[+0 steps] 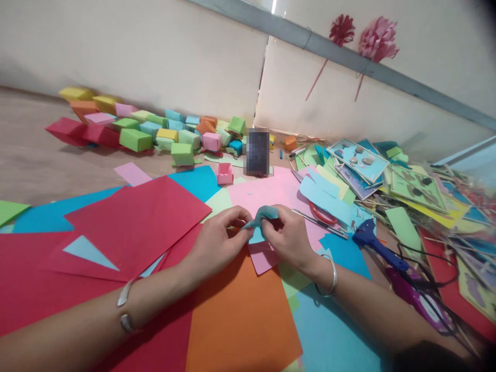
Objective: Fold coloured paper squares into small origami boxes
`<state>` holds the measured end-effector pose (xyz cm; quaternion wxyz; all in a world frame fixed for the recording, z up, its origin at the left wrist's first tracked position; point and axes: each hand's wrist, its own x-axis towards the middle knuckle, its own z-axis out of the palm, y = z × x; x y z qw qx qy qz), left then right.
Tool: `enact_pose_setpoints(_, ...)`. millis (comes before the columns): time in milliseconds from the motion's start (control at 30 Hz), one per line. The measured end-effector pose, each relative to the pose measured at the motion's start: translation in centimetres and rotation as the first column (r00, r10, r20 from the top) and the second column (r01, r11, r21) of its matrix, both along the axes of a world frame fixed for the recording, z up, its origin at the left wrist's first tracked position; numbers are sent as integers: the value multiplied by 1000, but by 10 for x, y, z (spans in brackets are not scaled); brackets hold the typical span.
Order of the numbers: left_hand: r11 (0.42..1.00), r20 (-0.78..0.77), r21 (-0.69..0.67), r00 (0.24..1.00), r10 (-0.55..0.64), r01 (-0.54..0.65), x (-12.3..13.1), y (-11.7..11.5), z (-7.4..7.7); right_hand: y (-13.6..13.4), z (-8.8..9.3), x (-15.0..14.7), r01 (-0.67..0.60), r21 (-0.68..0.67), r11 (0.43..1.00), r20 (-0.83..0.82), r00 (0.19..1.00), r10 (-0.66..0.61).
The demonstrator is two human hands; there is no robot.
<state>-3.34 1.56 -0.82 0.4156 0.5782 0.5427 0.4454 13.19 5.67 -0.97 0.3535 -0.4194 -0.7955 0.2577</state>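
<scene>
Between my two hands is a small strip of light blue paper (266, 213), bent over at its top. My left hand (222, 235) pinches its pointed left end between thumb and fingertips. On the other side my right hand (289, 235) grips the curled part, its thumb pressed against the paper. Just below lies a small pink paper piece (263, 260), over an orange sheet (242, 315). A large red sheet (143, 222) spreads out beside my left forearm. Near my right hand are a silver pen (337, 232) and red-handled scissors (322, 213), partly covered by light blue paper (323, 194).
Several folded paper boxes (135, 138) line the wall at the back left. A small open pink box (225, 174) stands in front of them. At right lie a blue and purple glue gun (403, 274) with a black cord and a pile of decorated cards (358, 160).
</scene>
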Motion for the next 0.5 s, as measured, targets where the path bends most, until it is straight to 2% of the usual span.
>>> enact_pose_setpoints(133,999,-17,35,1000,-2,2,2,-3,-2,0,0,0,7,27,1000,5,1000,-7)
enact_pose_setpoints(300,990,3,109,996,94,-93,4,-4,-4,-1,-1,-1,9,36,999,12,1000,-9)
enact_pose_setpoints(500,966,-89,199,978,188,-168,4,-2,-2,-5,1,-4,-13,103,995,-3,1000,13)
